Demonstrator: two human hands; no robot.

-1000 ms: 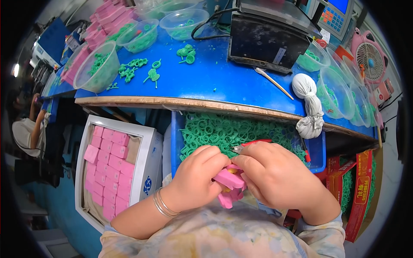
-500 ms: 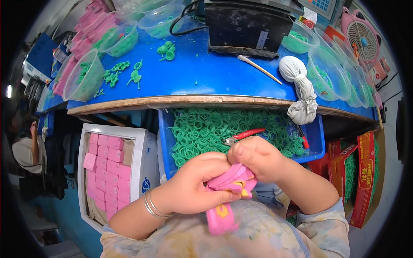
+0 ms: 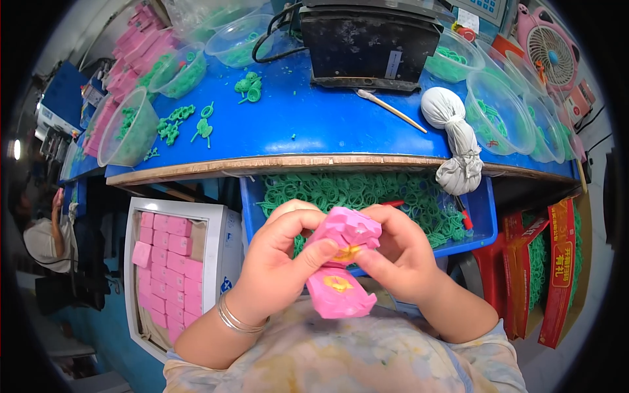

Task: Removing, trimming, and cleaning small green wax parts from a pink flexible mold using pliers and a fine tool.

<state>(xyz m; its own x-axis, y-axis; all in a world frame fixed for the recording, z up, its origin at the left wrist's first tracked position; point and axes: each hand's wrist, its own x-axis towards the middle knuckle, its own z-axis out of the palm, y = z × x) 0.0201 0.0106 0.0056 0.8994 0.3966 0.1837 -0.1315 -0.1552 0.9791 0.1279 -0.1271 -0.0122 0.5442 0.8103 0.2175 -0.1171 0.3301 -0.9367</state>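
Observation:
Both hands grip a pink, soft-looking mould with yellow patches inside, spread into an upper and a lower part in front of my body. My left hand holds its left side, thumb pressed on the pink upper part. My right hand holds the right side, thumb at the yellow middle. Behind them lies a blue tray heaped with green ring-shaped pieces, with red-handled pliers mostly hidden by the mould and hand.
A blue bench carries tubs, a black machine, a white cloth bundle and a brush. A white box of pink blocks stands left, red cartons right; another person sits far left.
My hands have turned the pink mould upright, showing its yellow middle and hanging lower part. My right thumb has dropped onto the middle, and the pliers are now mostly covered.

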